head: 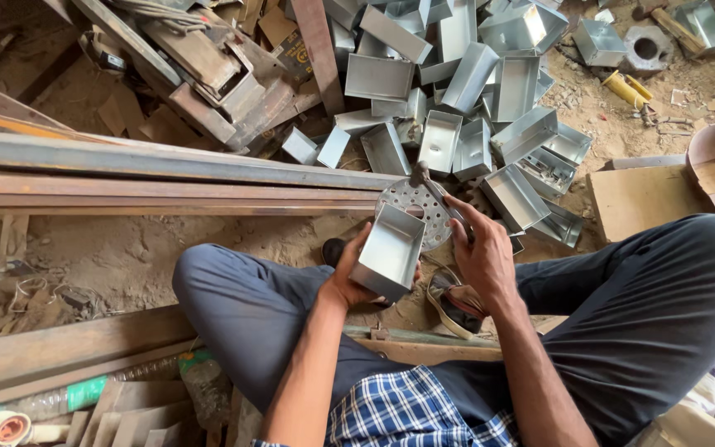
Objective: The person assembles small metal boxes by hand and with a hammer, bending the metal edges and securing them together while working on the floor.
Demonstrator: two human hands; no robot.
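Observation:
I sit cross-legged on a dirt floor. My left hand (349,277) grips a shiny open-topped rectangular metal box (389,251) from below, its open side tilted up and away. My right hand (482,252) is beside the box, fingers curled round the handle of a small hammer (425,184) whose dark head points up. Just behind the box lies a round perforated metal disc (432,207), partly hidden by the box and the hammer.
A heap of several similar metal boxes (465,91) lies ahead. Long rusty steel beams (159,178) run across the left. Wooden planks (68,348) and a plastic bottle (84,393) sit at the lower left, a wooden board (639,199) at the right.

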